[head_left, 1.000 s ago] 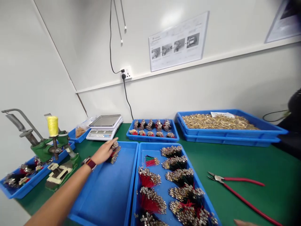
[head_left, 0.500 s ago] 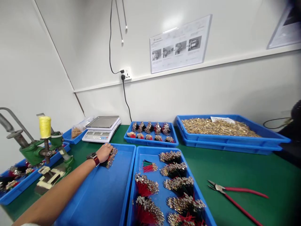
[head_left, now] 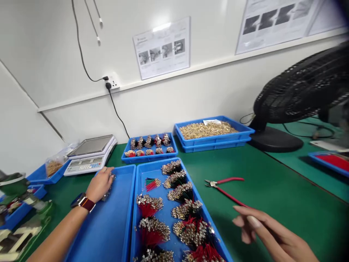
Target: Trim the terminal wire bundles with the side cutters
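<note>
1. White wall (head_left: 152, 105) across the upper frame, with a pinned instruction sheet (head_left: 163, 51) at upper center and a socket (head_left: 113, 83) to its left; below, a green bench (head_left: 242, 163).
2. At lower left, left hand (head_left: 100, 183) with fingers curled down over a wire bundle (head_left: 108, 193), palm side hidden; in contact by the look of it, but whether firmly gripped, cannot tell. Dark watch with a red-brown strap (head_left: 87, 203) on the wrist.
3. Wire bundle partly covered by those fingers, at the far left part of a blue tray (head_left: 109, 233), near the lower edge of the scale (head_left: 88, 165).
4. At lower right, right hand (head_left: 261, 227) over the bench, fingers loosely bent, thumb and forefinger parted, nothing visible in hold. Just beside the forefinger, red-handled pliers (head_left: 229, 193); whether touching, cannot tell.
5. At lower center, directly beside the first, a second tray (head_left: 152, 171) with red, black and green wires in metal-tipped bunches.
6. At mid-center, a smaller tray (head_left: 149, 159) with two rows of bunches; right of it, stacked trays (head_left: 215, 141) of small gold-colored parts.
7. Black fan (head_left: 294, 94) at upper right; green hand press (head_left: 40, 214), cut off, at lower left.
</note>
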{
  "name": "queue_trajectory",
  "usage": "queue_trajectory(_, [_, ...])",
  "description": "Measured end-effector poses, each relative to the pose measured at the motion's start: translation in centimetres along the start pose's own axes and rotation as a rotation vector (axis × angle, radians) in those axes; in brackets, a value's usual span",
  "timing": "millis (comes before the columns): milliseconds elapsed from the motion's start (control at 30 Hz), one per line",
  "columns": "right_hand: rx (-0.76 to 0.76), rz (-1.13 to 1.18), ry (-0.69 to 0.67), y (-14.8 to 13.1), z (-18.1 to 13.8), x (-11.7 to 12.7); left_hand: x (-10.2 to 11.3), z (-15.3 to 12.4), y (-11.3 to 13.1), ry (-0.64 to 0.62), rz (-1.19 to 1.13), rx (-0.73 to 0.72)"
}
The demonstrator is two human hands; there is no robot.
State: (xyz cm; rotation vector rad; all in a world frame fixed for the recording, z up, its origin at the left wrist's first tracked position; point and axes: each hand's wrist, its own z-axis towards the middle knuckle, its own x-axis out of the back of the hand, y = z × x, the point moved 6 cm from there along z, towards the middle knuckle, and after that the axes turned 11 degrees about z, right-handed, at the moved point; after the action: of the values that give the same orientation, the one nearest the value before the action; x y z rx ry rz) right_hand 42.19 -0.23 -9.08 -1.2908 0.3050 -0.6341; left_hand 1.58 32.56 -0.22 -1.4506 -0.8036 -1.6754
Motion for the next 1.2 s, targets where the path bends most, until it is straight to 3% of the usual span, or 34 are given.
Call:
queue_trajectory(67, [-0.044, 0.046, -0.038, -0.8, 0.1, -0.7, 1.3, 0.0, 2.8, -0.018, -0.065, -0.067])
queue_trajectory(100, [-0.051, 0.065, -0.046, -1.3, 0.2, -1.1, 1.6, 0.2, 4.7, -0.072, -0.128, -0.131])
queue_trajectory(167, [-0.048, 0.093, -0.048, -2.2, 0.2, -1.6, 1.1, 0.6, 9.1, -0.332, -0.311, -0.327])
queue_trajectory(233, [-0.037, 0.108, -0.040, -2.7, 0.2, -1.8, 0.8, 2.0, 12.5, -0.369, -0.295, -0.404])
queue_trajectory(400, [-0.012, 0.103, -0.015, -2.6, 0.1, -1.2, -3.3, 6.1, 17.1, -0.446, -0.107, -0.454])
queue_trajectory(567, [-0.029, 0.132, 0.035, -2.9, -0.3, -1.4, -6.6, 6.6, 17.8, -0.542, 0.044, -0.414])
queue_trajectory(733, [-0.042, 0.176, 0.092, -3.7, -0.9, -1.9, -7.0, 6.1, 17.3, -0.543, 0.036, -0.348])
queue_trajectory(1000, [-0.032, 0.161, 0.086, -3.1, -1.1, -2.1, -7.3, 6.1, 16.9, -0.498, -0.196, -0.216])
queue_trajectory(1100, [0.009, 0.125, 0.002, -3.0, -0.6, -2.1, -6.3, 6.3, 16.7, -0.467, -0.334, -0.182])
queue_trajectory(1200, [0.079, 0.016, -0.220, -4.7, 1.2, -3.3, -4.2, 6.4, 16.1, -0.435, -0.512, -0.161])
